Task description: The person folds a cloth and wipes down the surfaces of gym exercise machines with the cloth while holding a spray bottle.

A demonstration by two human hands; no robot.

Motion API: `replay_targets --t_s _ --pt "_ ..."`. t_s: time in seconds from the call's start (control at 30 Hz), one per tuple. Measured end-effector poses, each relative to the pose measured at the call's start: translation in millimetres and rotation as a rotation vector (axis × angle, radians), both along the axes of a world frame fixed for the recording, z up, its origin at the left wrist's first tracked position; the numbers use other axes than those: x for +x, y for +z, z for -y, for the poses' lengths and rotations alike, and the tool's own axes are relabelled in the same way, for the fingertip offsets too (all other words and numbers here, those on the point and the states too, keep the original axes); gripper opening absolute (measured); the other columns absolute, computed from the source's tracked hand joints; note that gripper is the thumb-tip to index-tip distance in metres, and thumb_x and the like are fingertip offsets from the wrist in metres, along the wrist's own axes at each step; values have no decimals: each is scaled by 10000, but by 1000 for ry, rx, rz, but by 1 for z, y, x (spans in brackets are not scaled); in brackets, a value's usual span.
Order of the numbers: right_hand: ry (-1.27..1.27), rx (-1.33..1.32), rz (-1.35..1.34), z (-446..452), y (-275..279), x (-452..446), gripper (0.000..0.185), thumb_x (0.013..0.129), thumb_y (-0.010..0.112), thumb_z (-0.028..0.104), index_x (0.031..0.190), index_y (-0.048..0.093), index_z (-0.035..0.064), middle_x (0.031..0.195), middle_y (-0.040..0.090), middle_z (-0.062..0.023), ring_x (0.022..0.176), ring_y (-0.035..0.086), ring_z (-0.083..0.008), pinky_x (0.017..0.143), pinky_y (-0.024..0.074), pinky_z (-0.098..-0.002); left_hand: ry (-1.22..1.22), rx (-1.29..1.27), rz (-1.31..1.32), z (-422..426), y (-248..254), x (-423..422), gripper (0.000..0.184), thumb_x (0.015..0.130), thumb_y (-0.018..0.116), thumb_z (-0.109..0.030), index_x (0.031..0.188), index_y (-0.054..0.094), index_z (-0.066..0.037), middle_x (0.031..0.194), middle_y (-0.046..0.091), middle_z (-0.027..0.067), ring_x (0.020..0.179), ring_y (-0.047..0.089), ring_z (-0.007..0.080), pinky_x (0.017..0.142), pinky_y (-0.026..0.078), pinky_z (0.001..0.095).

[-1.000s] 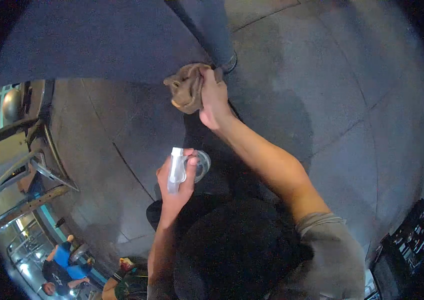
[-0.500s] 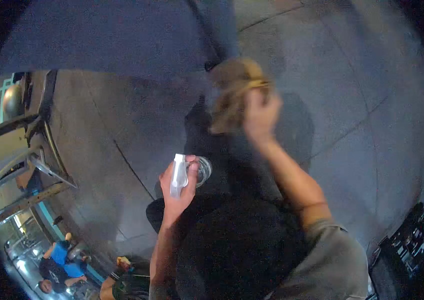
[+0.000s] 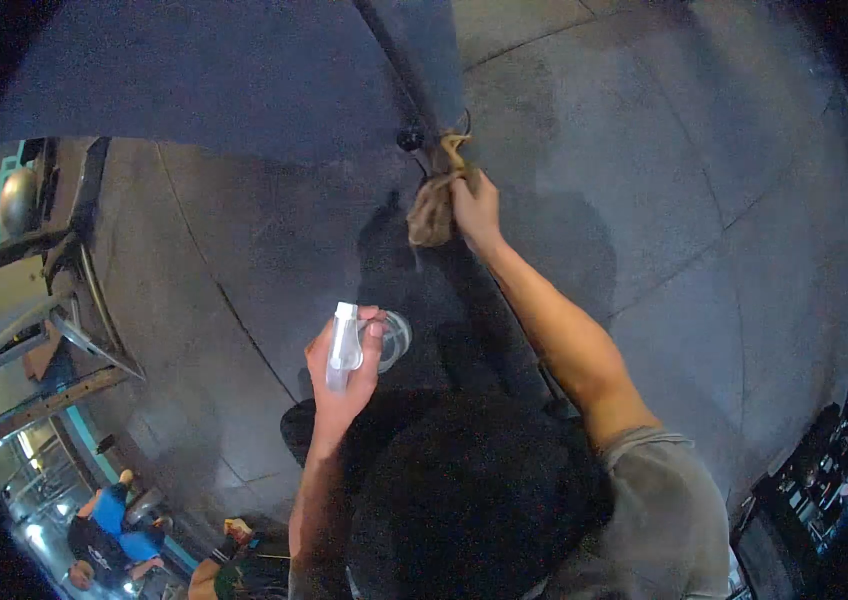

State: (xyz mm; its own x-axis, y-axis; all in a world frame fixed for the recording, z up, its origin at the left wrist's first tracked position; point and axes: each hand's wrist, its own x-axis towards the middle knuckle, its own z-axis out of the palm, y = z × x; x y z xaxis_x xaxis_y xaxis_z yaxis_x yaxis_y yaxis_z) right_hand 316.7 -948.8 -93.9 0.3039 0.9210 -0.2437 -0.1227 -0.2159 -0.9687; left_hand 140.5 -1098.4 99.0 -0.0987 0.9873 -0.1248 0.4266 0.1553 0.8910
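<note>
My left hand (image 3: 344, 365) is wrapped around a clear spray bottle (image 3: 394, 342) with a white nozzle, seen from above over the dark floor. Farther off, my right hand (image 3: 476, 212) grips a crumpled brown rag (image 3: 431, 212). A yellowish end of the cloth sticks up beyond the fingers. The rag is at the edge of a large dark blue panel (image 3: 214, 80), close to a round black knob (image 3: 410, 137). Whether the cloth touches that edge I cannot tell.
Grey concrete floor (image 3: 664, 180) with seams surrounds me. A metal frame (image 3: 94, 270) stands at the left. Two people (image 3: 114, 530) are at the lower left. A dark rack with many small items (image 3: 824, 480) lies at the lower right.
My right hand has moved left and slightly away from me with the rag, which now hangs bunched by the panel's edge. The left hand with the spray bottle has barely shifted.
</note>
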Motion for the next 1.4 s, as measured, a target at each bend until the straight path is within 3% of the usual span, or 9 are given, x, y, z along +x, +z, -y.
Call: replay_targets --t_s 0.13,0.33,0.43,0.63,0.77,0.97,1.1,1.23,1.4 --pt "-193 -173 -654 -20 53 14 261 940 583 173 1128 628 -1 1035 674 -80 941 625 -179 836 496 -329 20 -35 -17 5 1 -1 135 928 641 -71 1030 668 12 903 735 97 838 678 122 740 516 265" --pt "134 754 104 -63 233 51 297 982 521 175 1148 572 -66 1010 669 -128 902 661 -233 842 510 -411 45 -72 -13 4 -6 -3 140 928 649 -79 1030 668 15 882 729 85 812 666 113 726 513 262" --pt "-2 764 58 -103 219 33 418 1011 513 280 1214 500 -86 1148 580 -271 1052 601 -323 913 502 -441 32 -45 -23 4 -2 8 144 930 651 -84 1029 667 20 872 725 81 801 663 111 716 511 260" --pt "-48 399 305 -79 32 53 468 1014 472 345 1252 556 -49 1128 661 -223 1101 618 -341 949 458 -406 51 -15 -9 11 -2 21 158 923 657 -89 1041 669 16 874 724 82 820 669 116 724 515 263" --pt "-118 84 28 -78 24 42 572 1017 401 432 1262 559 -60 1155 654 -223 1141 600 -293 973 438 -388 34 -44 17 12 -3 26 152 924 650 -69 1047 665 18 898 721 86 827 665 116 724 515 263" --pt "-19 608 -220 -112 282 23 434 959 525 384 1020 677 -18 856 664 -156 873 610 -203 855 464 -349 12 -51 127 11 -15 3 176 931 662 -79 1072 644 26 930 716 103 865 670 139 785 519 281" --pt "-79 1076 80 -119 334 16 406 973 517 346 1126 627 -14 928 659 -70 831 588 -167 723 449 -361 7 -78 -5 7 -7 -2 177 929 666 -97 1054 655 28 898 723 88 847 666 121 765 520 273" --pt "-60 1066 133 -102 248 1 622 986 460 348 1447 361 -59 1529 323 -264 1424 276 -452 1168 200 -503 56 -48 8 11 -7 0 179 914 679 -99 1037 669 31 866 729 73 812 663 105 743 523 270" --pt "-50 1062 407 -85 185 0 639 971 447 457 1509 380 118 1612 166 -233 1439 156 -540 1148 144 -619 102 -53 51 15 -17 1 174 916 674 -95 1041 679 25 862 728 59 798 662 99 722 523 266"
